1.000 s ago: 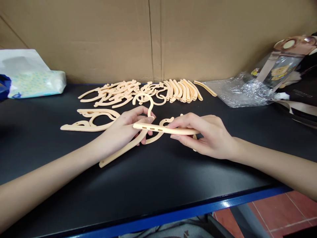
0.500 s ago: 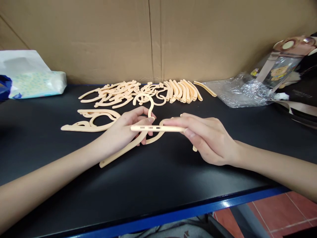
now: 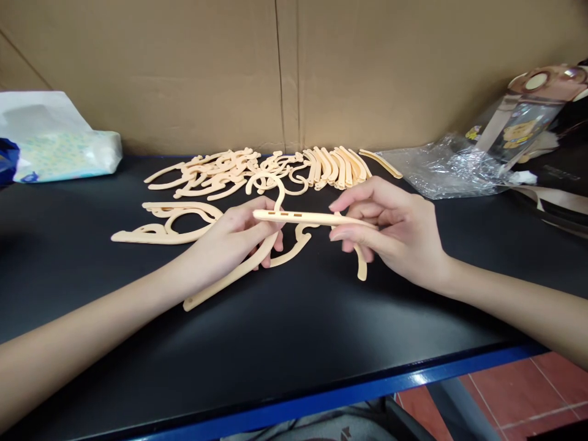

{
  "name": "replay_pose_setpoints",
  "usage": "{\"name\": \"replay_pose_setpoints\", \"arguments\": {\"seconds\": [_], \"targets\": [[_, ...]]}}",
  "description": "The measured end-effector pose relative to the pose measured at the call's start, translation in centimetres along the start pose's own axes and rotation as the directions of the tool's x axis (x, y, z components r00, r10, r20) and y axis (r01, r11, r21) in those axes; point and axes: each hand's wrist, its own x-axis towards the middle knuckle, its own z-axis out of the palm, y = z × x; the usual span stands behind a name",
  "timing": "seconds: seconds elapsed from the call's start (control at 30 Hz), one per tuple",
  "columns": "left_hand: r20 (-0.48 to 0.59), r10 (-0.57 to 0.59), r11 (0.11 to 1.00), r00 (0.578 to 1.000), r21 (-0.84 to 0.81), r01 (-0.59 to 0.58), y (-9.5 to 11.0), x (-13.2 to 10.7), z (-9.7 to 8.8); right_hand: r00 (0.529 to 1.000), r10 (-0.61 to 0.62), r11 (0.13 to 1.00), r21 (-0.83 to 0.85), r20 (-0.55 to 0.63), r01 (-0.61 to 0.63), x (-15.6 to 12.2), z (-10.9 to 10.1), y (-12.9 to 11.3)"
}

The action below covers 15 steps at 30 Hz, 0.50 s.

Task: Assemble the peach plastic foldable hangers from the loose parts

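My left hand (image 3: 243, 229) is closed around a cream plastic hanger piece (image 3: 220, 286); its hook curves up above the fingers and one curved arm slants down to the left. Between thumb and fingers, my right hand (image 3: 399, 239) pinches a slotted hanger arm (image 3: 316, 218), held nearly level. The slotted end reaches left, in front of the hook's stem; whether the two parts touch, I cannot tell. Behind my hands lie a loose curved piece (image 3: 294, 250) and another arm's end (image 3: 362, 266). Left of my left hand is a folded hanger (image 3: 156, 236).
At the back of the black table (image 3: 257, 355) lie a heap of hook parts (image 3: 211, 171) and a row of hanger arms (image 3: 337, 168). A tissue pack (image 3: 68, 153) stands left. A clear plastic bag (image 3: 436, 171) and a bottle (image 3: 523, 122) are right. Cardboard (image 3: 184, 73) rises behind.
My right hand has lifted slightly and its fingers have opened around to a pinch. The slotted arm has moved up and a little right, tilting slightly. My left hand has barely moved.
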Motion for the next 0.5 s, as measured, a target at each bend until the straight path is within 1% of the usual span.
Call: {"name": "replay_pose_setpoints", "arguments": {"seconds": [0.1,0.2,0.37,0.43,0.5], "targets": [[0.010,0.013,1.000,1.000,-0.015,-0.013,-0.10,-0.09,-0.13,0.998,-0.069,0.996,-0.056,-0.003,0.069,0.06,-0.05,-0.08],[0.015,0.011,1.000,1.000,-0.029,-0.011,-0.10,-0.13,-0.10,0.993,-0.112,0.987,-0.112,0.038,0.116,0.19,-0.17,-0.35],[0.003,-0.008,1.000,1.000,-0.019,0.008,0.28,-0.08,0.12,0.983,-0.135,0.972,-0.174,0.121,0.155,0.21,-0.45,-0.76],[0.003,-0.013,1.000,1.000,-0.021,0.013,0.44,-0.10,0.16,0.982,-0.135,0.966,-0.202,0.128,0.159,0.12,-0.46,-0.81],[-0.003,-0.015,1.000,1.000,-0.012,0.015,0.52,-0.14,0.17,0.986,-0.134,0.954,-0.254,0.104,0.157,0.04,-0.38,-0.79]]}}
